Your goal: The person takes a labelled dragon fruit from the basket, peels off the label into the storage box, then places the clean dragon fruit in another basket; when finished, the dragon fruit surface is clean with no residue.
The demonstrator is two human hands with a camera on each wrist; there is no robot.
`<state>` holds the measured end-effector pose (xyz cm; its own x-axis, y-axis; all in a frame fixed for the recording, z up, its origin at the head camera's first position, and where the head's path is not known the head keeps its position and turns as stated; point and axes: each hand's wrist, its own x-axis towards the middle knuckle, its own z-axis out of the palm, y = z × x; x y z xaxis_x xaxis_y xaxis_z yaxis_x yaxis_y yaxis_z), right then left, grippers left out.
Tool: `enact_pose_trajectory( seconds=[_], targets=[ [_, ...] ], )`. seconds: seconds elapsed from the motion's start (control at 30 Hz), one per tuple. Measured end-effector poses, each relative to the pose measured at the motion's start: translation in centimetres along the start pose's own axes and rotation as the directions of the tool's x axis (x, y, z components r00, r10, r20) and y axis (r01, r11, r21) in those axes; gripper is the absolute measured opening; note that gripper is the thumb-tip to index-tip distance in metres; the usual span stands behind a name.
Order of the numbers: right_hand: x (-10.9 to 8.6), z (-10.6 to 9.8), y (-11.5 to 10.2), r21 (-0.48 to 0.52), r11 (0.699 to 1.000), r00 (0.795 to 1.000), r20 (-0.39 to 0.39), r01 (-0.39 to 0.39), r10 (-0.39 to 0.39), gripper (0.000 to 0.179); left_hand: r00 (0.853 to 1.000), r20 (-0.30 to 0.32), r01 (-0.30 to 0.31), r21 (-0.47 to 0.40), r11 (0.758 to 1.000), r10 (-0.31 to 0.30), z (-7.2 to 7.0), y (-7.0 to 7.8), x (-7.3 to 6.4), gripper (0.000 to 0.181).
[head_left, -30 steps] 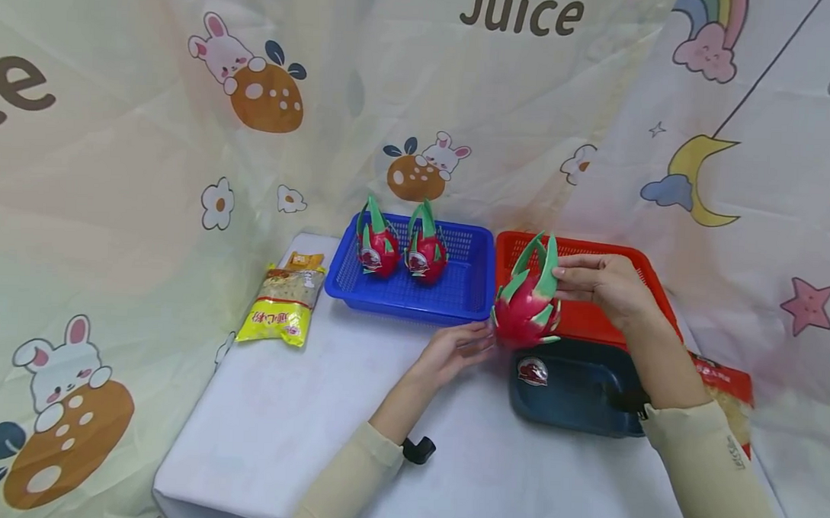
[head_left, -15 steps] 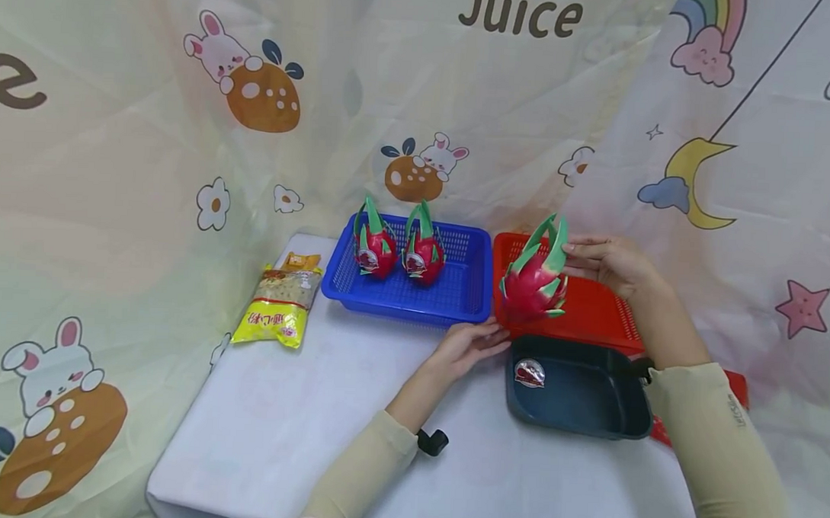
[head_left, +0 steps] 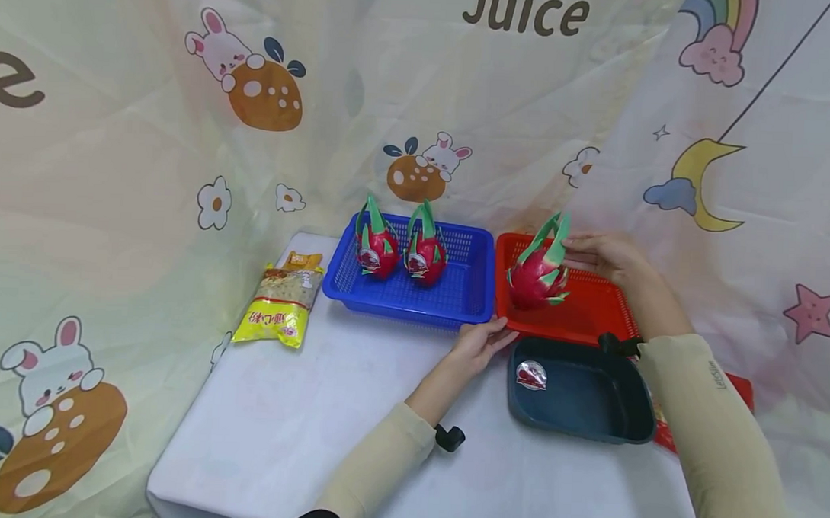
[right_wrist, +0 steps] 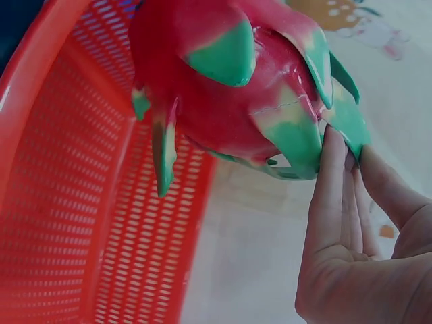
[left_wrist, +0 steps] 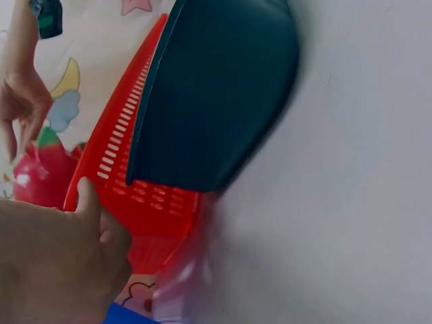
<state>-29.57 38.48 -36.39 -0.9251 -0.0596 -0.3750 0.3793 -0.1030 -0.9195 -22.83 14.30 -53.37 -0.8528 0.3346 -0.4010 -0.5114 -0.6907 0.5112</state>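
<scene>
A red dragon fruit with green leaf tips (head_left: 534,282) hangs over the left part of the red basket (head_left: 601,311). My right hand (head_left: 610,258) pinches one of its long green leaves between thumb and fingers, as the right wrist view shows close up. My left hand (head_left: 477,345) holds the front left corner of the red basket, a digit lying on the rim (left_wrist: 79,182) in the left wrist view. Two more dragon fruits, a left one (head_left: 377,250) and a right one (head_left: 425,255), sit in the blue basket (head_left: 465,291) with their leaves upright.
A dark teal tray (head_left: 582,394) with a round sticker (head_left: 531,375) stands in front of the red basket. Beyond it, a red packet (head_left: 740,388) is partly covered by the right sleeve. A yellow food bag (head_left: 279,304) lies at the table's left edge. Printed cloth hangs behind.
My right hand has carried the dragon fruit from above the dark tray back over the red basket. My left hand has moved right and forward to the basket's corner.
</scene>
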Motion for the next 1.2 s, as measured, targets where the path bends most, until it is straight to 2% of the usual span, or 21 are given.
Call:
enact_pose_trajectory(
  seconds=[0.13,0.33,0.53,0.77,1.03,1.13,1.2],
  targets=[
    [1.6,-0.7,0.3,0.002,1.0,1.0,-0.015,-0.021,0.021,0.014,1.0,-0.027,-0.013,-0.036,0.999,0.012,0.1,-0.3,0.2,0.03],
    [4.2,-1.1,0.6,-0.092,0.996,1.0,-0.022,-0.014,0.012,0.014,0.999,-0.039,-0.009,-0.077,0.997,0.006,0.0,-0.1,0.3,0.027],
    [5.9,-1.3,0.7,-0.174,0.984,1.0,0.01,-0.023,0.025,0.024,0.999,-0.04,0.0,-0.083,0.997,-0.004,-0.1,-0.3,0.2,0.027],
    [6.7,-1.1,0.3,-0.205,0.978,0.998,0.026,-0.044,0.051,0.045,0.999,-0.047,-0.005,-0.075,0.997,0.001,-0.3,-0.6,0.4,0.022],
    [7.6,-1.2,0.7,-0.182,0.98,0.994,0.058,-0.085,0.097,0.023,0.998,-0.054,0.013,-0.074,0.997,-0.017,-0.6,-0.6,0.4,0.029],
    [7.9,-1.1,1.3,-0.205,0.976,0.995,0.057,-0.072,0.085,0.021,0.999,-0.05,0.01,-0.075,0.997,-0.013,-0.7,-0.6,0.4,0.028],
    [8.2,-1.0,1.6,-0.209,0.977,0.998,0.027,-0.049,0.056,0.019,0.999,-0.042,0.007,-0.074,0.997,-0.01,-0.7,-0.6,0.5,0.027]
  ],
)
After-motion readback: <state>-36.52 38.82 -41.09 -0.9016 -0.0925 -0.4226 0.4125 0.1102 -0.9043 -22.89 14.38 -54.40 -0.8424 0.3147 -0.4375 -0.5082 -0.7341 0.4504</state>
